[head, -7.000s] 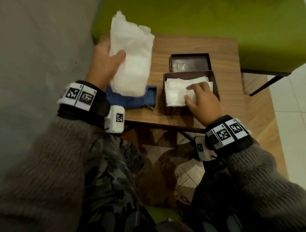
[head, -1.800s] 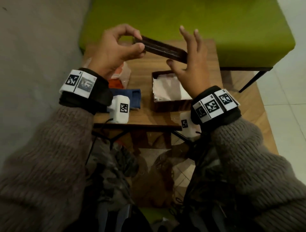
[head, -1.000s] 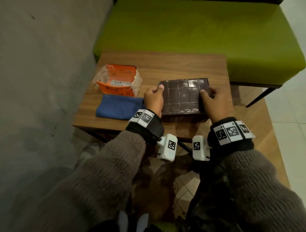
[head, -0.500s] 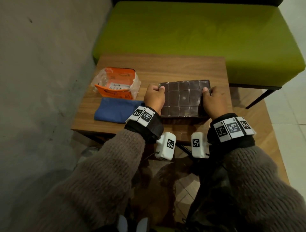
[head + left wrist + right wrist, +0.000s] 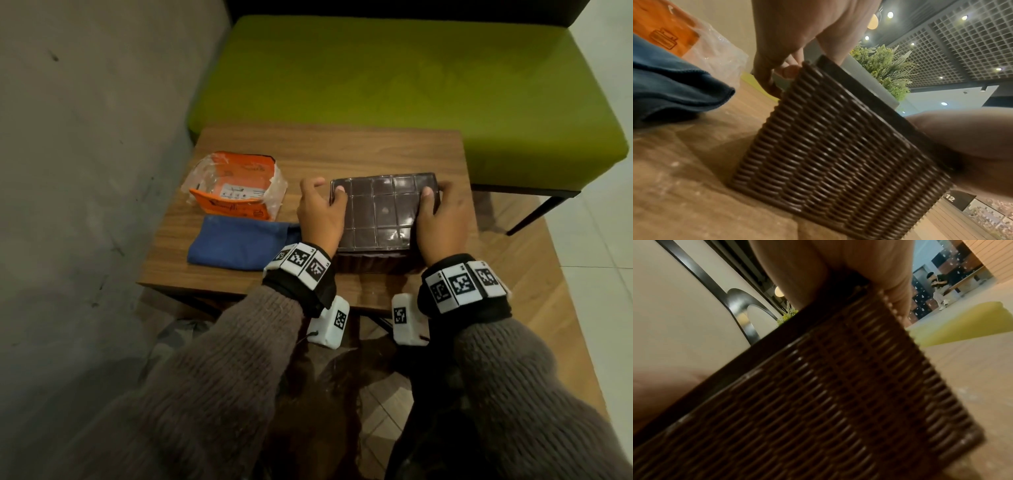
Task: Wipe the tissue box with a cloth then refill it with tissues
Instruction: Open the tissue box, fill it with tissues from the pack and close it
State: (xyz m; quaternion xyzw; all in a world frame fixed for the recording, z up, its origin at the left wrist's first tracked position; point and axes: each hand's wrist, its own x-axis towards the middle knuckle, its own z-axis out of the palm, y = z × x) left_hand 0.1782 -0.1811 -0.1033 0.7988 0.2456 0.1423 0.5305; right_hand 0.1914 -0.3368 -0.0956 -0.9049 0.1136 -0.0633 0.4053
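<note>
Change: a second ago the lid [image 5: 380, 209] was already down on the tissue box [image 5: 371, 263] with a hand at each end; seven seconds ago the box was open and tissues were going in.
Left hand [image 5: 320, 214]: it grips the left end of the lid, thumb on top and fingers curled over the far edge, probably to seat that side.
Right hand [image 5: 442, 219]: it grips the right end in the same way, so the push is likely even on both sides.
Tissue box: dark and woven, near the front edge of the tabletop [image 5: 325, 150], close to the person for easy reach.
Cloth [image 5: 239, 245]: blue, folded, just left of the box, put aside.
Tissue pack [image 5: 236, 193]: orange wrapper behind the cloth, torn open.
Stage: refill seems nearly finished; only closing remains.
</note>
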